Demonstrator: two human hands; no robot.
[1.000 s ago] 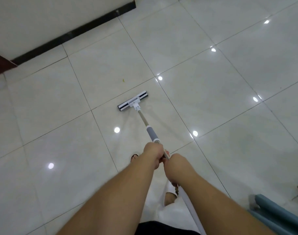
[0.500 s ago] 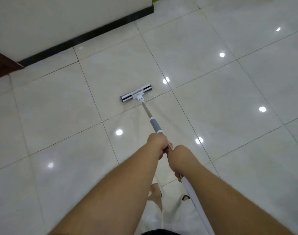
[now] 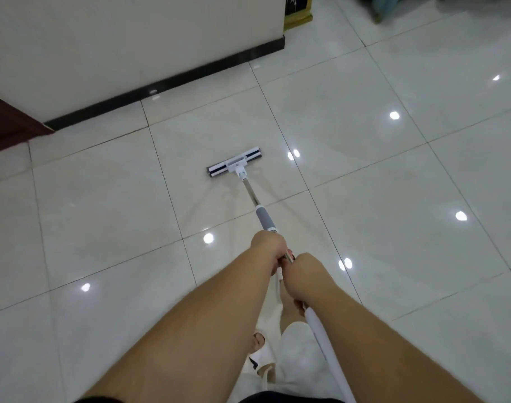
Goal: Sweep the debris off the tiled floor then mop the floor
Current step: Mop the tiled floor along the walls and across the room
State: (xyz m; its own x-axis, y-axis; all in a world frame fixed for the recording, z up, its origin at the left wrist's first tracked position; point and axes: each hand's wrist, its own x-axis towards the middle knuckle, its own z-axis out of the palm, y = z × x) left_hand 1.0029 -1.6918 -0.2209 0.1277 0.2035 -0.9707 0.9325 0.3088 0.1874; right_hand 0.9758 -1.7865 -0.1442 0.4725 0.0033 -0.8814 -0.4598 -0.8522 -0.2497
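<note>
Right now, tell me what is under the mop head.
The mop head lies flat on the glossy tiled floor, short of the black baseboard. Whatever lies directly under it is covered; no debris shows around it.

Both bare forearms are extended forward and converge at centre frame. The left hand (image 3: 268, 247) is placed ahead, its fingers curled round the mop handle (image 3: 264, 218) just below the grey sleeve. The right hand (image 3: 303, 276) is closed round the handle just behind it, the two hands nearly touching, knuckles turned upward.
</note>
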